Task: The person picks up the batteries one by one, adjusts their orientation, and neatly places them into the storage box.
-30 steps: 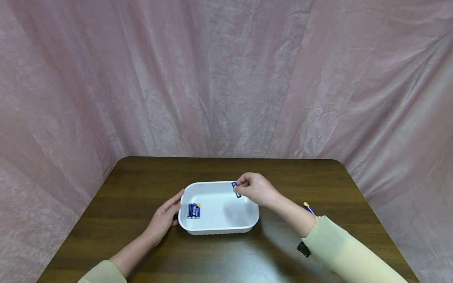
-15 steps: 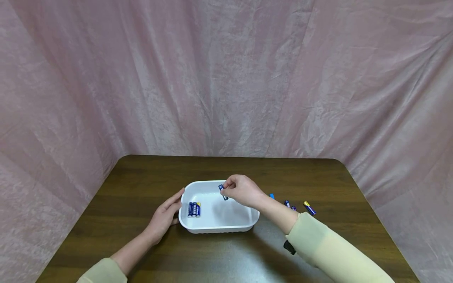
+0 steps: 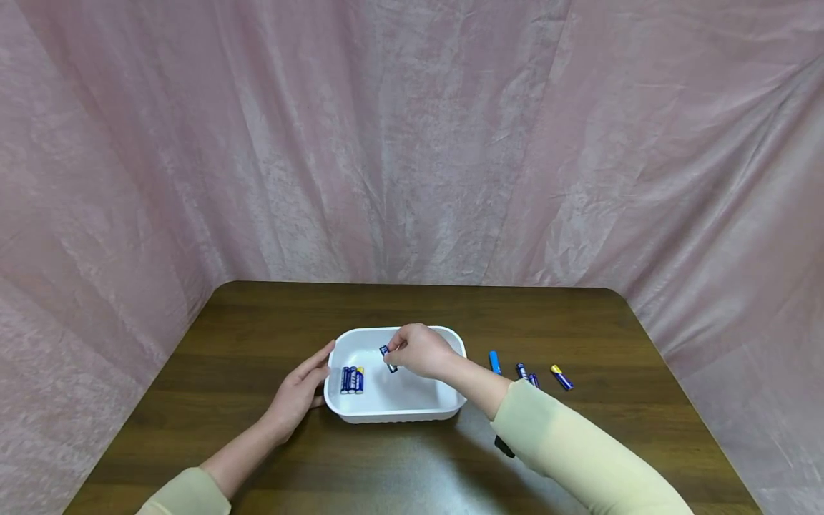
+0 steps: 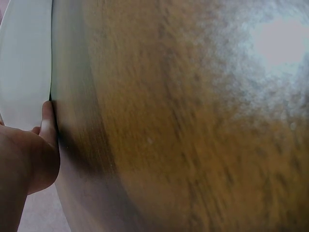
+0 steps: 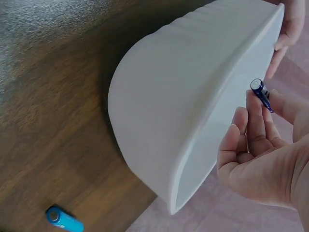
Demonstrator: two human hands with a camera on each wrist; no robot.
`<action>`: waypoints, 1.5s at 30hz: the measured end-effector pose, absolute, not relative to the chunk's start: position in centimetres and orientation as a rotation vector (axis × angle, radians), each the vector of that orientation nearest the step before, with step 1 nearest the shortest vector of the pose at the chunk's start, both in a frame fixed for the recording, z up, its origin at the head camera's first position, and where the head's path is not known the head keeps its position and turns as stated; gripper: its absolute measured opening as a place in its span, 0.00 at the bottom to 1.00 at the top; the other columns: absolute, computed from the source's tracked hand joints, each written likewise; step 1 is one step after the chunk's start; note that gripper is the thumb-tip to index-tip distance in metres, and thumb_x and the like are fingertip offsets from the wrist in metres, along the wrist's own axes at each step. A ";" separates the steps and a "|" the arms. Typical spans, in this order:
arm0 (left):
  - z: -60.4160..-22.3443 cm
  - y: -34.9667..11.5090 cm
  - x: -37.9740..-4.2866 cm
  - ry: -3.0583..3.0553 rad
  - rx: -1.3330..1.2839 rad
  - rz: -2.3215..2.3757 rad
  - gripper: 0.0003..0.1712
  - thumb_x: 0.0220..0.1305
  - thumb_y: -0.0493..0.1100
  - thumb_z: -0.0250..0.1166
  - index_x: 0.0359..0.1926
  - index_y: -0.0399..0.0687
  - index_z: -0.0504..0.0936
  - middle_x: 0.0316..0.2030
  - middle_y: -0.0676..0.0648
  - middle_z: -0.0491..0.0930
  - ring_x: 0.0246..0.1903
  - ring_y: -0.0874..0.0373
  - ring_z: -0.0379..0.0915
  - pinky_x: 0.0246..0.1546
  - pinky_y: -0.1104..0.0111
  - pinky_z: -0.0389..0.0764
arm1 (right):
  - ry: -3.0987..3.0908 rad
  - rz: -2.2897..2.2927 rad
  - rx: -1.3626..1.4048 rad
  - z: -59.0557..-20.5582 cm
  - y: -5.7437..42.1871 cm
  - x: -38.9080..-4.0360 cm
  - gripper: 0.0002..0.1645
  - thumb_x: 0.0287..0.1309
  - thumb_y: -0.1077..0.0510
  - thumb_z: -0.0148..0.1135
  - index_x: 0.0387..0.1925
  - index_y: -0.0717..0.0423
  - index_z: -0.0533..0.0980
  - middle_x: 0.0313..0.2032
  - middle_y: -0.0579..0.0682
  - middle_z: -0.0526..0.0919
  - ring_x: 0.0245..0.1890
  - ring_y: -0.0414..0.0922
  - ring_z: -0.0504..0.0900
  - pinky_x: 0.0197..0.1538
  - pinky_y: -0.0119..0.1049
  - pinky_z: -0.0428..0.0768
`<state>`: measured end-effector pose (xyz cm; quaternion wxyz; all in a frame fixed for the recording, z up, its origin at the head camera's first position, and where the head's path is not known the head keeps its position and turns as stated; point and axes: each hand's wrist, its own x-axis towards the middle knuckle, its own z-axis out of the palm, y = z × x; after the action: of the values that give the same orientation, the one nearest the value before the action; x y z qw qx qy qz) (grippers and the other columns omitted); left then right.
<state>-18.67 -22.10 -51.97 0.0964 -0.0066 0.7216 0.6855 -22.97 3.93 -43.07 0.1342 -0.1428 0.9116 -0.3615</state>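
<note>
In the head view my left hand lies against the left end of a white plastic tray, its fingers extended along the wall and rim. My right hand is over the tray. Between thumb and fingertips it pinches a dark blue battery, held tilted above the tray floor. The right wrist view shows one end of this battery facing the camera. Several batteries lie side by side in the tray's left part, one of them with a yellow end.
On the brown wooden table, right of the tray, lie a light blue battery, dark blue batteries partly behind the right forearm, and a yellow-and-blue battery. A pink curtain hangs behind the table.
My right hand has carried the pinched battery leftward and a little toward me over the tray. Its forearm has uncovered more batteries on the table. The left hand stays put.
</note>
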 end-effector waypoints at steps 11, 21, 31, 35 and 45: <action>-52.0 -22.2 -18.7 2.149 -0.037 2.024 0.29 0.79 0.43 0.53 0.77 0.58 0.66 0.78 0.45 0.57 0.67 0.44 0.64 0.50 0.58 0.84 | 2.640 -0.880 -0.390 -44.2 1.5 -22.9 0.08 0.54 0.53 0.77 0.25 0.47 0.85 0.23 0.39 0.84 0.27 0.38 0.76 0.30 0.33 0.72; -52.0 -22.1 -18.7 2.141 -0.032 2.033 0.29 0.79 0.43 0.53 0.77 0.58 0.66 0.77 0.43 0.57 0.66 0.43 0.65 0.50 0.57 0.84 | 2.658 -0.712 -0.293 -45.1 -0.1 -23.6 0.11 0.53 0.51 0.77 0.20 0.49 0.87 0.20 0.43 0.87 0.23 0.38 0.74 0.27 0.33 0.70; -52.0 -22.1 -18.7 2.136 -0.023 2.028 0.29 0.79 0.42 0.53 0.77 0.59 0.66 0.78 0.45 0.56 0.67 0.43 0.64 0.52 0.55 0.83 | 2.637 -0.735 -0.233 -45.7 -1.1 -23.9 0.13 0.51 0.51 0.78 0.20 0.53 0.86 0.20 0.46 0.87 0.21 0.38 0.75 0.29 0.31 0.69; -51.8 -22.1 -18.8 2.134 -0.025 2.017 0.29 0.79 0.43 0.54 0.78 0.60 0.65 0.78 0.45 0.55 0.68 0.43 0.63 0.53 0.54 0.82 | 2.637 -0.737 -0.213 -45.9 -1.3 -24.0 0.13 0.50 0.52 0.79 0.20 0.54 0.85 0.19 0.46 0.86 0.20 0.38 0.76 0.27 0.31 0.69; -51.9 -22.1 -18.7 2.132 -0.028 2.025 0.29 0.79 0.43 0.54 0.77 0.59 0.66 0.78 0.45 0.56 0.68 0.43 0.63 0.52 0.55 0.83 | 2.651 -0.727 -0.189 -46.1 -1.7 -24.1 0.13 0.52 0.53 0.78 0.21 0.55 0.85 0.20 0.46 0.87 0.19 0.38 0.75 0.27 0.30 0.69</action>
<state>-18.72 -22.14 -51.94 0.1003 -0.0096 0.7213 0.6853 -24.14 -1.70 -46.15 0.1918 -0.0673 0.9443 -0.2589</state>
